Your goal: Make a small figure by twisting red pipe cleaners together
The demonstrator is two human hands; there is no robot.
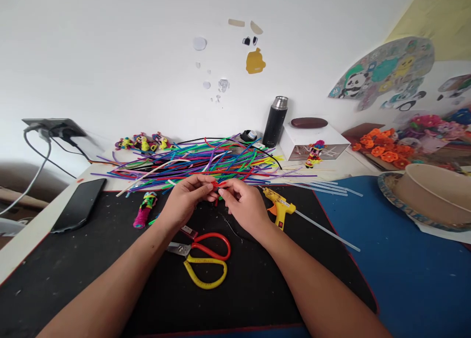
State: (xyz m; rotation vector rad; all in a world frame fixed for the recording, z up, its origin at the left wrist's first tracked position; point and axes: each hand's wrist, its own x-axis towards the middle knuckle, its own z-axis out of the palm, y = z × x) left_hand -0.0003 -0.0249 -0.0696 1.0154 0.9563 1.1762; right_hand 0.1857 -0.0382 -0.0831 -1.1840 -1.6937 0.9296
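Observation:
My left hand [189, 196] and my right hand [243, 200] meet above the black mat, fingertips pinched on a short red pipe cleaner [218, 185]. Part of that piece is hidden by the fingers. Behind them spreads a heap of pipe cleaners [206, 161] in many colours. A small pipe-cleaner figure [144, 210] with a magenta lower part lies left of my left hand. Scissors [206, 259] with one red and one yellow handle rest below my hands. Just right of my right hand lies a yellow glue gun [280, 205] with a glue stick in its back.
A phone [79, 205] lies at the left. Several glue sticks [324, 187], a black thermos [275, 122], a white box [316, 139] and a small figure [314, 155] stand or lie at the back right. A round bowl [434, 191] sits far right. Cables [44, 156] hang from a wall socket.

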